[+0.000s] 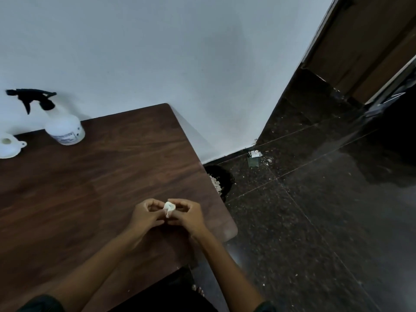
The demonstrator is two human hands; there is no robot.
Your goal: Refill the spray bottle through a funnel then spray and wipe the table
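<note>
Dark wood table (101, 176) against a white wall: spray bottle (65, 129) stands capped, funnel (9, 145) just beside it, so refilling looks done. Well apart from the bottle, left hand (146, 213) and right hand (189, 215) pinch a small white wad (169, 206) in curled fingers (155, 202); wiping seems nearly finished.

We see a dark wooden tabletop (101, 188) with rounded corners, its far edge against the wall (180, 52). Along that far edge, at the left, stands a white spray bottle (64, 129) with a black trigger head. Just beside it, further left, sits a white funnel (7, 146).
</note>
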